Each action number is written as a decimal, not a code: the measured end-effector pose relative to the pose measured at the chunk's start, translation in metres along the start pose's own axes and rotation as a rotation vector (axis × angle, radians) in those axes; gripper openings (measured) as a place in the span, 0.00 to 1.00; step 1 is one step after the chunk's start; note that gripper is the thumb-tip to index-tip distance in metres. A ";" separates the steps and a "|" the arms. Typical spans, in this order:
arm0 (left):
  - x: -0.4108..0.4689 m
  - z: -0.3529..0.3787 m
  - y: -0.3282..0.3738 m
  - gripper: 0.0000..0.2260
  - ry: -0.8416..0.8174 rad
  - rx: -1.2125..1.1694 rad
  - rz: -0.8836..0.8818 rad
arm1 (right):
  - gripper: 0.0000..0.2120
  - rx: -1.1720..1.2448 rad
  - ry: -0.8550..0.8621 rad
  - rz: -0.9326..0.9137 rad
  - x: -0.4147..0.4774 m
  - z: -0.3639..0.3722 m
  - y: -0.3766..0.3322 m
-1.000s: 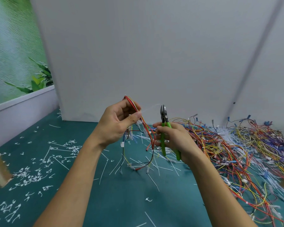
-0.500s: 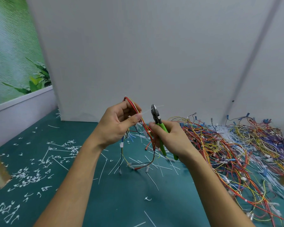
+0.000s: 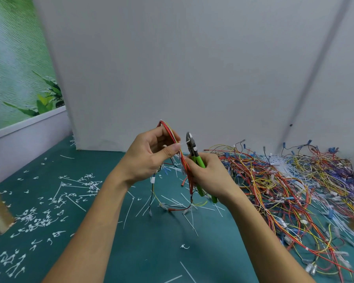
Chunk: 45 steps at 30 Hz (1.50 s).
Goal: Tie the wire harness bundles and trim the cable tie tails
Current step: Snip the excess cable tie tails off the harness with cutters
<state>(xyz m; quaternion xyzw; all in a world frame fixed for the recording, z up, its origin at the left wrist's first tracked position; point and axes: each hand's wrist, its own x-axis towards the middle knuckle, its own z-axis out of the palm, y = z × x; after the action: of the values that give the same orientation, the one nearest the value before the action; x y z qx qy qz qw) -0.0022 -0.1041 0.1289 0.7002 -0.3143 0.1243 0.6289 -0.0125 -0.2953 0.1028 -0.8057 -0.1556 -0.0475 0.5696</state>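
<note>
Centrally, wire harness bundle (image 3: 184, 163) hangs above tabletop (image 3: 151, 254): long axis near upright, top loop leaning to 11 o'clock, loose ends trailing to 6 o'clock onto tabletop. Left hand (image 3: 149, 160) grip pinches bundle near top, thumb against curled fingers. Right hand (image 3: 211, 178) grip wraps green handles of cutters (image 3: 196, 156), nose pointing to 12 o'clock, just beside bundle. White panel (image 3: 192, 68) close behind. Wire pile (image 3: 294, 190) crowds 3 o'clock; cut tails (image 3: 39, 217) litter 8 o'clock. Most open tabletop at 6 o'clock, between forearms.

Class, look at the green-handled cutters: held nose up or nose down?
Nose up: the right hand grips the cutters by the green handles; the metal head stands above it, beside the wire bundle.
</note>
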 end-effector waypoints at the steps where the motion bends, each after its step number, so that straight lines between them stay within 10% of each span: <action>1: 0.000 0.000 0.000 0.06 0.000 -0.008 -0.002 | 0.19 -0.032 -0.009 -0.014 -0.001 -0.001 0.000; 45: 0.002 0.001 -0.002 0.06 0.034 0.017 -0.002 | 0.21 -0.072 -0.048 -0.034 -0.004 -0.003 -0.005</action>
<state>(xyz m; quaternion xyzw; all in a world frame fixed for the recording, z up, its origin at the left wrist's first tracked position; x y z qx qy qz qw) 0.0002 -0.1060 0.1287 0.7037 -0.3015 0.1383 0.6283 -0.0175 -0.2971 0.1076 -0.8237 -0.1812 -0.0434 0.5355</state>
